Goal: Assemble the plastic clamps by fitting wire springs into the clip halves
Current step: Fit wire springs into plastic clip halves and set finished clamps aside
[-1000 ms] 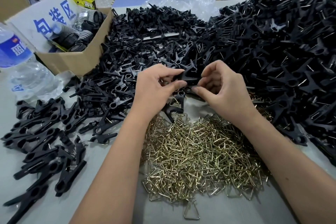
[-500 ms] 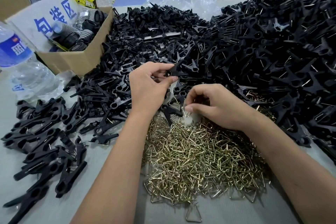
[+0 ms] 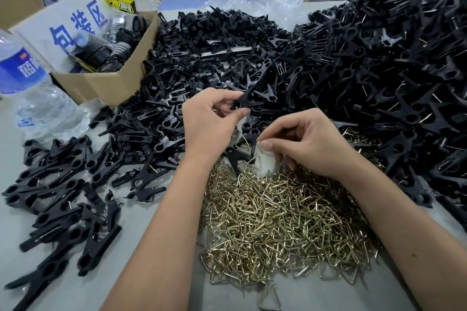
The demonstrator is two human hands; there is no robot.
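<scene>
My left hand (image 3: 209, 121) pinches a matte black plastic clip half (image 3: 246, 102) between thumb and forefinger, held just above the bench (image 3: 161, 212) near 12 o'clock of the spring heap. My right hand (image 3: 310, 144) has dropped from the clip to the far edge of the brassy wire springs (image 3: 280, 222), its fingers (image 3: 265, 144) curled and nipping one thin triangular spring (image 3: 262, 150). Glossy, angular clip halves (image 3: 341, 70) are heaped from 11 to 3 o'clock. Finished clamps (image 3: 63, 199) lie at 9 o'clock, before a cardboard box (image 3: 106, 86).
</scene>
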